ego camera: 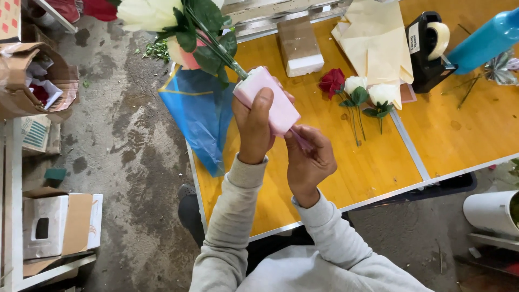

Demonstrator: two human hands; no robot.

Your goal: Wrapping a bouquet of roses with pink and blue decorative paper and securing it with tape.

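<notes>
A yellow counter (373, 167) fills the middle and right of the frame. At its centre lie a red rose (331, 81) and two white roses (370, 93) on thin stems, close together. Above them sits a stack of cream paper (378, 43), with a black tape dispenser (430, 51) just to its right. A foam block (299, 46), seemingly part-wrapped in brown tape, rests at the upper middle. Blue sheeting (203, 116) hangs over the counter's left edge. Cardboard boxes (51, 224) stand on the concrete floor (130, 157) at the left.

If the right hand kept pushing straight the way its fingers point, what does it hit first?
The right hand points up-left, and its fingertips already meet the lower end of the pink wrap held by the left hand; depth beyond is unclear.
</notes>
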